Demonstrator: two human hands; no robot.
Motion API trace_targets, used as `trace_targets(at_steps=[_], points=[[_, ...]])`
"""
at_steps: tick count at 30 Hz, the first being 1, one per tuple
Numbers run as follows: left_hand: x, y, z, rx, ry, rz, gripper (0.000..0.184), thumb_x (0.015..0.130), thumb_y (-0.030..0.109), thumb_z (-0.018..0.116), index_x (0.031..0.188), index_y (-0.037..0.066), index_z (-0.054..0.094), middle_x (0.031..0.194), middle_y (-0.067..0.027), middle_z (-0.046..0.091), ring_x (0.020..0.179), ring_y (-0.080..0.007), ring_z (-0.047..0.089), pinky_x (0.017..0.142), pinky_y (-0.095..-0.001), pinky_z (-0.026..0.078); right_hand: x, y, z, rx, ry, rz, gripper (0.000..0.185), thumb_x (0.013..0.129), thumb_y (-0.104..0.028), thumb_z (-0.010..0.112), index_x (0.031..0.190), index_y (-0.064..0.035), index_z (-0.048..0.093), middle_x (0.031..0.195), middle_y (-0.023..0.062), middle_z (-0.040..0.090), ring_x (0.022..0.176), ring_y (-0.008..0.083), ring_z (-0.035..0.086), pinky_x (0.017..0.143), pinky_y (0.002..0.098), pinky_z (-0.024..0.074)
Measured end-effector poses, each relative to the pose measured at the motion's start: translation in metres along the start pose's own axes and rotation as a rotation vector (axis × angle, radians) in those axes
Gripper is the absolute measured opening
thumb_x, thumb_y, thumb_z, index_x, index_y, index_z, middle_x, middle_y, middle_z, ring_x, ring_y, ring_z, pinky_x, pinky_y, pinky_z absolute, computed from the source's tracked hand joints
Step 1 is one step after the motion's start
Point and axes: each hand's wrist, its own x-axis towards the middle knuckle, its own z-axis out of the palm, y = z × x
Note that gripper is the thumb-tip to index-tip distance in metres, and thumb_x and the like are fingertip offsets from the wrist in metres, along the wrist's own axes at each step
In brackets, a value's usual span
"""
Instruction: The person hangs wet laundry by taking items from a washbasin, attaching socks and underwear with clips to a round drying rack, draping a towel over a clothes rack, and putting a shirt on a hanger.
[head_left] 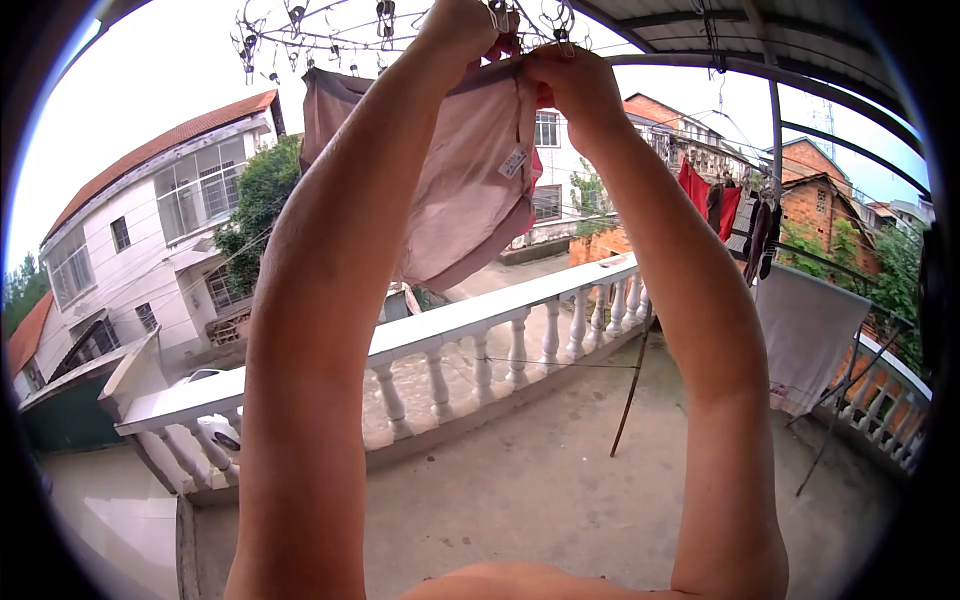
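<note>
Both my arms reach up to a wire hanging rack (335,40) with several small clips. A pair of pinkish-grey underpants (465,165), with a white label (512,163) on the inside, hangs below it. My left hand (462,32) is closed at a metal clip (502,16) above the waistband; its fingertips are partly hidden. My right hand (580,88) pinches the right end of the waistband, just under another clip (564,42). Some red fabric (537,165) shows behind the underpants. My left forearm covers part of them.
A white balustrade (480,330) runs across in front of me. On the right, red clothes (707,200), dark socks (762,235) and a pale towel (808,330) hang by a thin stand (632,395). A metal roof frame (740,65) is overhead. Houses stand beyond.
</note>
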Motion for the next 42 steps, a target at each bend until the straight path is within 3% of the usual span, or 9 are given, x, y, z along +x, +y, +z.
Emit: trace_targets(at_steps=[2,8,23,27,30,32,35,37,42], points=[[0.003,0.019,-0.001,-0.733,0.156,-0.616,0.02,0.074,0.016,0.063,0.063,0.0,0.064,0.054,-0.0067,0.058,0.041,-0.013,0.047,0.037,-0.0268,0.037,0.001,-0.005,0.0,0.004,0.005,0.053,0.011,0.072,-0.003,0.062,0.082,0.0016,0.062,0.068,0.0076,0.062,0.055,0.014,0.059,0.052,0.0249,0.0497],[-0.003,0.024,-0.015,-0.401,0.143,-0.506,0.023,0.077,0.019,0.063,0.064,-0.001,0.064,0.057,-0.0075,0.06,0.044,-0.0123,0.049,0.038,-0.0265,0.038,0.006,-0.015,0.006,0.02,-0.021,0.075,0.008,0.078,-0.006,0.059,0.083,-0.0016,0.062,0.074,0.0079,0.063,0.063,0.0154,0.062,0.063,0.028,0.0527],[-0.013,0.006,-0.018,-0.613,0.115,-0.23,0.031,0.08,0.027,0.061,0.064,0.001,0.064,0.048,-0.0037,0.052,0.041,-0.009,0.042,0.037,-0.0266,0.028,0.0,-0.029,0.011,0.108,-0.073,0.252,0.013,0.082,-0.014,0.057,0.089,-0.0047,0.063,0.079,0.0054,0.063,0.073,0.0147,0.061,0.067,0.0283,0.0496],[-0.019,0.02,-0.029,-0.581,0.121,-0.378,0.034,0.08,0.03,0.062,0.063,0.001,0.062,0.048,-0.0025,0.05,0.041,-0.0067,0.04,0.036,-0.0263,0.025,0.001,-0.027,0.016,0.044,-0.042,0.226,0.014,0.082,-0.015,0.057,0.091,-0.0058,0.063,0.08,0.0043,0.063,0.073,0.0143,0.061,0.066,0.0267,0.0495],[-0.021,0.018,-0.032,-0.454,0.039,-0.484,0.036,0.08,0.031,0.063,0.061,0.0,0.061,0.049,-0.0046,0.053,0.045,-0.0112,0.047,0.041,-0.0276,0.034,-0.002,-0.021,0.015,0.053,-0.05,0.189,0.016,0.082,-0.016,0.058,0.093,-0.0048,0.061,0.083,0.0049,0.063,0.075,0.0152,0.061,0.067,0.0273,0.0504],[-0.02,0.019,-0.03,0.18,0.032,-0.263,0.029,0.08,0.028,0.064,0.073,0.0,0.064,0.064,-0.0097,0.061,0.06,-0.0174,0.058,0.058,-0.0294,0.045,-0.014,-0.019,0.012,0.047,0.008,0.205,0.017,0.082,-0.016,0.059,0.095,-0.0044,0.06,0.084,0.0054,0.063,0.075,0.0158,0.061,0.066,0.0271,0.0508],[-0.072,0.073,-0.04,-0.014,0.392,-0.339,0.025,0.081,0.021,0.063,0.094,0.0,0.063,0.086,-0.0119,0.064,0.08,-0.0219,0.061,0.077,-0.0308,0.046,-0.035,-0.005,-0.004,0.055,0.005,0.307,0.022,0.083,-0.019,0.06,0.099,-0.0041,0.058,0.085,0.006,0.063,0.074,0.0158,0.062,0.064,0.0244,0.0507],[-0.103,0.075,-0.044,0.128,0.322,-0.373,0.043,0.075,0.035,0.063,0.105,0.004,0.062,0.095,-0.0145,0.064,0.076,-0.0241,0.063,0.067,-0.0355,0.05,-0.059,0.018,-0.019,0.138,-0.062,0.37,0.023,0.081,-0.018,0.063,0.097,-0.0029,0.059,0.081,0.0045,0.063,0.069,0.0128,0.061,0.059,0.022,0.0486],[-0.291,0.162,-0.065,-0.058,-0.024,-0.68,0.038,0.073,0.008,0.066,0.11,0.005,0.058,0.095,-0.008,0.062,0.066,-0.0126,0.054,0.06,-0.0284,0.047,-0.185,0.101,-0.064,0.291,0.09,0.679,0.016,0.087,-0.021,0.056,0.088,-0.0049,0.058,0.076,0.0042,0.06,0.059,0.0098,0.057,0.053,0.022,0.0477]])
